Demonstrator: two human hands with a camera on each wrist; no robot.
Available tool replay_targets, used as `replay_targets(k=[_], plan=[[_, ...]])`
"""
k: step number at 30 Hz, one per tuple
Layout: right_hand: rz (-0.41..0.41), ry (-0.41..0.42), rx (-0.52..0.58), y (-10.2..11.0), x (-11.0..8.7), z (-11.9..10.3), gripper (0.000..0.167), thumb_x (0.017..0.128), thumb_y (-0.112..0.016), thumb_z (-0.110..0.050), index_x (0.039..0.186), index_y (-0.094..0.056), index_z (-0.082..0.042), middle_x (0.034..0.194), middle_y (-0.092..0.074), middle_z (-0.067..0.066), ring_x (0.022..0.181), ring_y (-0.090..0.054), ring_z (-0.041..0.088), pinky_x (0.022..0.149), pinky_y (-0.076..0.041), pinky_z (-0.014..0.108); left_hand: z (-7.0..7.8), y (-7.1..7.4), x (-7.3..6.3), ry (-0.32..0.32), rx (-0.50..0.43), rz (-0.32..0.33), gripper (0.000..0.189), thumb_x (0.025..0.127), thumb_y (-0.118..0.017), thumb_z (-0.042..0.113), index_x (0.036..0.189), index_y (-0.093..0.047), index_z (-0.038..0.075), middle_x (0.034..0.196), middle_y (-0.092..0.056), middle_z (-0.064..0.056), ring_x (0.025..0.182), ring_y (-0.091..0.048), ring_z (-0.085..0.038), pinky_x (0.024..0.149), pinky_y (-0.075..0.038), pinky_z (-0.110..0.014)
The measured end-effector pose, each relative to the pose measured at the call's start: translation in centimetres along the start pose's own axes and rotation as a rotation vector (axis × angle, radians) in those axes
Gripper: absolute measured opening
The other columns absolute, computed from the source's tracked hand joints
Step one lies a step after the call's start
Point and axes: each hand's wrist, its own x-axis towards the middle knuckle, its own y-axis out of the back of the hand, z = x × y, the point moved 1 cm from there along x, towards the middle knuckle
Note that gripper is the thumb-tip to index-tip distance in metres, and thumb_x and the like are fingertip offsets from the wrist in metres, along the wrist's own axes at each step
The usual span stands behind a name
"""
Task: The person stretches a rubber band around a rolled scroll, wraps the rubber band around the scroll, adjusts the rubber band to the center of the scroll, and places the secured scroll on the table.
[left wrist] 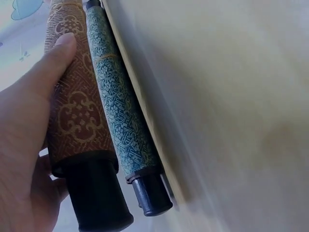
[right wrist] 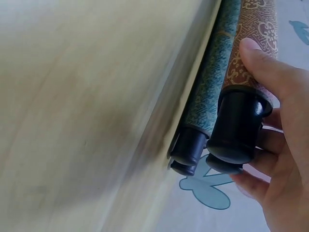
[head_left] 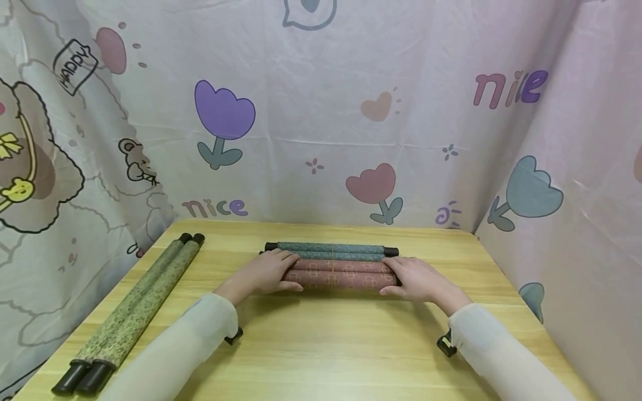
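gripping a red scroll (head_left: pixel 341 277) near its two ends, a person's bare hands work toward the far side of a pale wooden table (head_left: pixel 326 356). the left grip (head_left: pixel 271 273) holds one end, its thumb along the near face; the right grip (head_left: pixel 416 278) is closed round the other end in the same way, fingers curled behind the black end knob (right wrist: pixel 236 125). the red scroll is wound into two parallel rolls, dusty red with pale gold rosettes over a fine fretwork, and a thin yellowish band crosses its middle. it lies level, side to side, just in front of a blue scroll (head_left: pixel 306 247); whether its underside touches the wood cannot be told. the blue scroll is slimmer, also a double roll, teal-blue with a dense pale floral pattern, black ends and a similar band. well apart on the left of the table, a green scroll (head_left: pixel 140 306) lies slantwise, its two long rolls yellow-green and speckled with small dark motifs, black knobs at both ends. behind hangs a pale cloth (head_left: pixel 311 106) printed with tulips and lettering.
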Motion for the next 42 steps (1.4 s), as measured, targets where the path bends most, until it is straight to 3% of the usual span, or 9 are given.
replay_targets(k=[5, 12, 21, 34, 42], plan=[[-0.026, -0.020, 0.020, -0.5, 0.5, 0.3, 0.082, 0.085, -0.068, -0.056, 0.140, -0.048, 0.002, 0.130, -0.057, 0.022, 0.112, -0.058, 0.041, 0.098, -0.044, 0.054, -0.3, -0.3, 0.6, 0.003, 0.011, -0.021, 0.085, 0.087, -0.051, 0.071, 0.140, -0.051, 0.005, 0.134, -0.056, -0.013, 0.124, -0.049, -0.036, 0.103, -0.040, -0.053], [0.009, 0.006, 0.012, -1.4, 1.2, 0.7, 0.076, 0.084, -0.072, -0.053, 0.134, -0.053, 0.000, 0.123, -0.054, 0.014, 0.103, -0.061, 0.035, 0.091, -0.049, 0.052, -0.6, -0.8, 1.2, 0.040, -0.029, -0.057, 0.085, 0.086, -0.055, 0.069, 0.141, -0.050, 0.005, 0.136, -0.055, -0.014, 0.126, -0.048, -0.037, 0.105, -0.037, -0.052], [-0.028, -0.006, -0.018, -2.1, 1.8, 1.2, 0.079, 0.084, -0.070, -0.056, 0.136, -0.052, 0.001, 0.122, -0.053, 0.014, 0.106, -0.058, 0.035, 0.095, -0.046, 0.052, -1.0, -1.8, 2.0, 0.077, -0.070, -0.093, 0.086, 0.086, -0.057, 0.069, 0.143, -0.049, 0.005, 0.139, -0.051, -0.016, 0.129, -0.045, -0.038, 0.108, -0.034, -0.052], [-0.023, 0.005, -0.045, -2.9, 2.4, 1.4, 0.077, 0.083, -0.069, -0.059, 0.132, -0.055, -0.001, 0.121, -0.053, 0.012, 0.105, -0.058, 0.033, 0.094, -0.047, 0.050, -1.0, -2.6, 2.0, 0.082, -0.077, -0.091, 0.084, 0.086, -0.058, 0.067, 0.142, -0.049, 0.004, 0.140, -0.048, -0.017, 0.130, -0.042, -0.038, 0.107, -0.035, -0.053], [-0.036, -0.040, 0.001, -3.0, 2.3, 1.5, 0.079, 0.077, -0.075, -0.060, 0.130, -0.056, -0.006, 0.117, -0.054, 0.010, 0.104, -0.058, 0.033, 0.094, -0.047, 0.051, -0.8, -3.0, 2.3, 0.107, -0.121, -0.067, 0.085, 0.081, -0.064, 0.066, 0.140, -0.051, 0.006, 0.137, -0.049, -0.014, 0.126, -0.045, -0.036, 0.106, -0.036, -0.052]])
